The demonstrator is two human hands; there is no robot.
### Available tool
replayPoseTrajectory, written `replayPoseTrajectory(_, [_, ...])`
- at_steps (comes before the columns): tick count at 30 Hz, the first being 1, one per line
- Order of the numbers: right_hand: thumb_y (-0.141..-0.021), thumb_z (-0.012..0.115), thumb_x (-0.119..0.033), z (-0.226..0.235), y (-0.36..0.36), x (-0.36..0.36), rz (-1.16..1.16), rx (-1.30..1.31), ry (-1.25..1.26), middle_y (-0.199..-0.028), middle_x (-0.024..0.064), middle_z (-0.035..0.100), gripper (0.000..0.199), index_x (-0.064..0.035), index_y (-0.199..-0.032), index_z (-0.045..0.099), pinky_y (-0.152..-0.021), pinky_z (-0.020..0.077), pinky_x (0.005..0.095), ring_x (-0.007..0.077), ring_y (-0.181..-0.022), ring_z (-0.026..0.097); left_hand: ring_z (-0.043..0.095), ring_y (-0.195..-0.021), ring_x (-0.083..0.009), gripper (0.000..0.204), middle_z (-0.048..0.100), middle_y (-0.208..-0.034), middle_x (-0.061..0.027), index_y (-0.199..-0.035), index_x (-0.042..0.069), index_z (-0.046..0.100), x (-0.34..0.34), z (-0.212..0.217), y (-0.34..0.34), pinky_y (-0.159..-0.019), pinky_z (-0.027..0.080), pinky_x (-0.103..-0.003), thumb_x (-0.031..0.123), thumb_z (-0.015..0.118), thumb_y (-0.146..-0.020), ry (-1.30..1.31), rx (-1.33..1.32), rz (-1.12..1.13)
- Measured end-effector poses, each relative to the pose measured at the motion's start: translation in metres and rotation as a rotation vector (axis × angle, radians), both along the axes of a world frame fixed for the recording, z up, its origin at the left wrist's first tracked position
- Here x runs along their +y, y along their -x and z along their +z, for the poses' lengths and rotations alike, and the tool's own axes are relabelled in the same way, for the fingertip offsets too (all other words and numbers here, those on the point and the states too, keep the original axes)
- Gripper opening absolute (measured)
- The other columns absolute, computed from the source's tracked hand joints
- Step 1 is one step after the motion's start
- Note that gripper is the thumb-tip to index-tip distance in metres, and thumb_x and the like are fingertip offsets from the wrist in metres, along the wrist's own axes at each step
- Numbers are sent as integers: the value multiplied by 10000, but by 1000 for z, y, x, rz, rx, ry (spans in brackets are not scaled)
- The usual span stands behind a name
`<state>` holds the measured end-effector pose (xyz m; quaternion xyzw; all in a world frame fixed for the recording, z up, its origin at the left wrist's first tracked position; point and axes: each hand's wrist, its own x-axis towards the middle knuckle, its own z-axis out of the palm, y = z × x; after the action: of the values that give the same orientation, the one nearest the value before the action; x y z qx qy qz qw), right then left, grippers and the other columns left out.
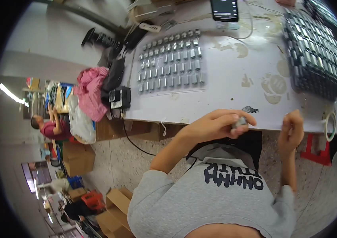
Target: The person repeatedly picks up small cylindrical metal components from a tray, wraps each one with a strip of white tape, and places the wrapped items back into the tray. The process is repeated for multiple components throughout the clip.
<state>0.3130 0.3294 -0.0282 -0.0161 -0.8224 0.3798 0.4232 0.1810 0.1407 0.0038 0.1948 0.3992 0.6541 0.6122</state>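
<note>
My left hand (222, 123) is at the table's front edge, its fingers curled round a small grey metallic piece (240, 122); the fingers partly cover it. To its right my right hand (291, 131) is raised, thumb and fingers pressed together. Whatever it pinches, if anything, is too small to make out. The hands are apart. Beyond the left hand, to the left, lies a clear plastic tray (172, 90) with rows of short silver metal cylinders (184, 80). Far right stands a stack of similar filled trays (301, 83).
A phone (224, 11) lies at the back, with a cable beside it. A tape roll (334, 121) is at the right table edge, above a red stool (315, 157). At left are a small black-and-white device (120, 98) and pink striped cloth (91, 89). People work farther left.
</note>
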Motion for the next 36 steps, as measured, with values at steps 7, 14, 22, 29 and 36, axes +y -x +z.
replayPoseTrajectory(7, [-881, 480, -81, -22, 21, -9, -237, -59, 427, -737, -19, 438, 93, 10, -864, 492, -554, 301, 164, 31, -618, 354, 364, -594, -36, 286, 546, -772, 7, -1130, 25, 497, -83, 5, 59, -532, 324, -172, 167, 445, -887, 562, 1070, 736])
replayPoseTrajectory(14, [-880, 502, -114, -27, 31, -3, -338, -86, 425, -744, -17, 449, 115, 0, -875, 505, -564, 305, 165, 33, -621, 367, 360, -613, -33, 213, 584, -900, -2, -1058, 3, 519, -93, 5, 82, -561, 324, -158, 58, 461, -861, 525, 1286, 855])
replayPoseTrajectory(22, [-885, 500, -136, -29, 30, -5, -374, -105, 336, -718, -25, 462, 135, -1, -880, 513, -527, 305, 168, 28, -608, 374, 577, -863, -149, 199, 580, -1053, -133, -1047, -23, 475, -82, 12, 73, -770, 461, -259, 15, 463, -851, 259, 1076, 880])
replayPoseTrajectory(29, [-878, 507, -116, -30, 29, -6, -369, -124, 302, -732, -18, 485, 115, -2, -873, 521, -537, 323, 172, 29, -615, 395, 578, -873, -160, 204, 571, -1039, -142, -1017, -34, 485, -85, 11, 77, -801, 458, -264, -38, 508, -814, 189, 1062, 853])
replayPoseTrajectory(36, [-869, 518, -107, -34, 30, -6, -364, -126, 283, -739, -5, 502, 108, 1, -873, 528, -559, 337, 188, 44, -622, 415, 579, -834, -140, 218, 598, -945, -88, -1003, -5, 543, -86, 7, 83, -745, 460, -247, 19, 578, -790, 351, 1164, 880])
